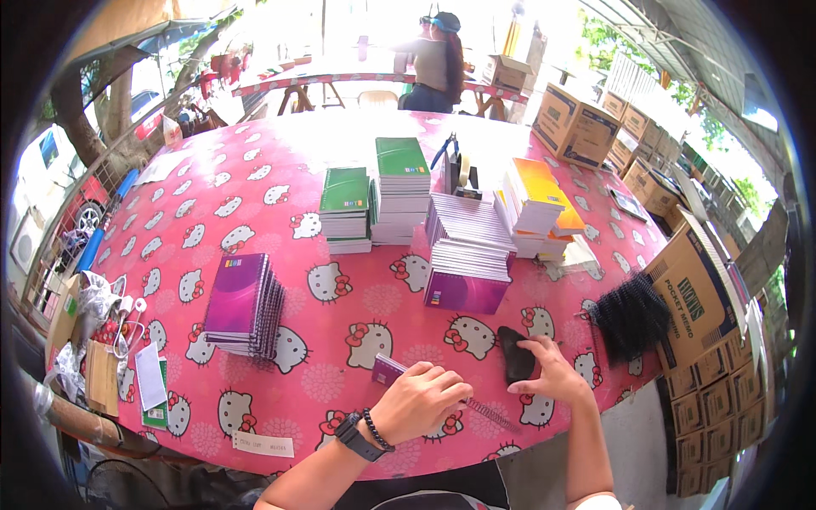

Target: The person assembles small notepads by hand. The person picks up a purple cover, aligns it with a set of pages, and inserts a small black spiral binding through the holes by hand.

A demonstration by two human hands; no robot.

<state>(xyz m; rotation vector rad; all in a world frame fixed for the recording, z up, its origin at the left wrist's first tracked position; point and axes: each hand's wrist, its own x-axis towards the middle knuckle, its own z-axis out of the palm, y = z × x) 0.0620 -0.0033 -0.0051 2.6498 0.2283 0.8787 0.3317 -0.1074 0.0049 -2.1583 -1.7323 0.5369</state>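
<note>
My left hand (pixel 423 398), with a black watch and a beaded bracelet at the wrist, is closed around a small purple notebook (pixel 388 370) whose left end sticks out past the knuckles. A dark spiral binding coil (pixel 493 414) runs out from under this hand to the right, over the table. My right hand (pixel 552 372) curves around the right side of a flat black piece (pixel 516 355), thumb at its lower end and fingers at its upper end. What the black piece is, I cannot make out.
Purple notebooks (pixel 242 297) are stacked at left, with another purple stack (pixel 467 246) ahead. Green notebooks (pixel 401 157) and yellow ones (pixel 537 183) stand farther back, near a tape dispenser (pixel 463 174). Black coils (pixel 631 316) lie beside a carton (pixel 693 289) at right. A person (pixel 438 68) stands beyond.
</note>
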